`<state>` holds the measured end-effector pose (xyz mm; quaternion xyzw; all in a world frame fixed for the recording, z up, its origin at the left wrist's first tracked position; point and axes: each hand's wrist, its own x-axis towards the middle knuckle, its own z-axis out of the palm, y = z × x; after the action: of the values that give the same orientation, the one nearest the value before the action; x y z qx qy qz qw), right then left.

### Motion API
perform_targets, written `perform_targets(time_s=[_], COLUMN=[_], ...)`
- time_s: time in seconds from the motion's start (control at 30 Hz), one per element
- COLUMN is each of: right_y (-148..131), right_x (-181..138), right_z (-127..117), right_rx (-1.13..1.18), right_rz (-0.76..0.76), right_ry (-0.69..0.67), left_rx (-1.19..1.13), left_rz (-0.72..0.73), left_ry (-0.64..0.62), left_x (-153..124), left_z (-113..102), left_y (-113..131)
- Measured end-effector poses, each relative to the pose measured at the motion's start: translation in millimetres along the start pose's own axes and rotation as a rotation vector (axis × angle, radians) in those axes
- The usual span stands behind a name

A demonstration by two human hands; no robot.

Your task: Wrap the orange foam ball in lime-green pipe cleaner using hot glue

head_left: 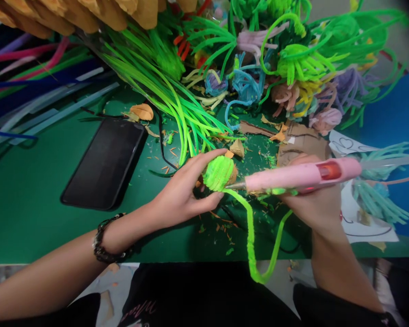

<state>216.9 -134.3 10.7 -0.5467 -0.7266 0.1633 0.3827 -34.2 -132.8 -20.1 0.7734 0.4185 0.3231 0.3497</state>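
My left hand (187, 188) pinches a small ball wound with bright green pipe cleaner (219, 172) between thumb and fingers. A bit of tan material shows at the ball's right side. In my right hand (315, 209) is a pink hot glue gun (286, 178), its metal nozzle touching or very near the ball's lower right edge. From that spot a loose length of green pipe cleaner (250, 227) hangs in a U and rises toward my right hand. Whether the right fingers also hold its far end is hidden.
A black phone (104, 163) lies left on the green table (37, 213). Green pipe cleaners (163, 97) fan out behind my left hand. Pipe-cleaner flowers (293, 63) crowd the back right. Cardboard (301, 141), drawn-on paper (371, 229) and scraps lie about.
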Motion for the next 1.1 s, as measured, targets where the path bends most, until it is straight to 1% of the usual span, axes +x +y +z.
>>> perform_targets(time_s=[0.33,0.67,0.83,1.0,1.1], right_y=[2.0,2.8,2.4,-0.2,-1.3], right_x=[5.1,5.4,5.4,3.7,2.7], right_z=[-1.1,-3.3,-2.8,-3.6,-4.3], right_rx=[0.049,0.002,-0.022,-0.079,-0.104], right_rz=[-0.157,-0.213,-0.216,-0.129,-0.115], right_ry=[-0.051,-0.054,-0.038,-0.025,-0.018], left_rx=[0.048,0.05,0.04,0.033,0.036], left_rz=[0.04,0.045,0.033,0.05,0.05], left_ry=[0.018,0.017,0.016,0.021,0.023], left_x=[-0.8,-0.9,-0.8,-1.4,-2.0], left_z=[2.1,1.4,0.8,0.9,1.6], left_y=[-3.1,-3.0,-2.7,-4.0,-4.6])
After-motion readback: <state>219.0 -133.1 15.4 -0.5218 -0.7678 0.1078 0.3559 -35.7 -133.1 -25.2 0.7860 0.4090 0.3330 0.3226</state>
